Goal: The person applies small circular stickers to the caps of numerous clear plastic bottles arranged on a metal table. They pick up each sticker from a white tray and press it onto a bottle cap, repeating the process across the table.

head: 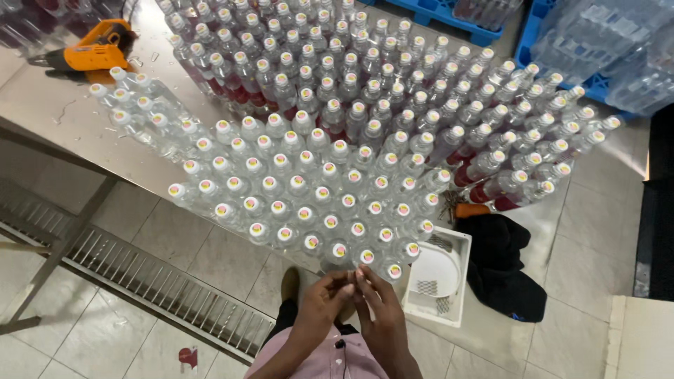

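Bottles [337, 189] just beyond joined hands [351, 298]

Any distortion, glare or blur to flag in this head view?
Head view: wide-angle lens fans the capped bottles outward; soft glare on the steel table near the orange tool; stacked bottles at top right look hazy; both hands, left and right, are reasonably sharp; lighting even.
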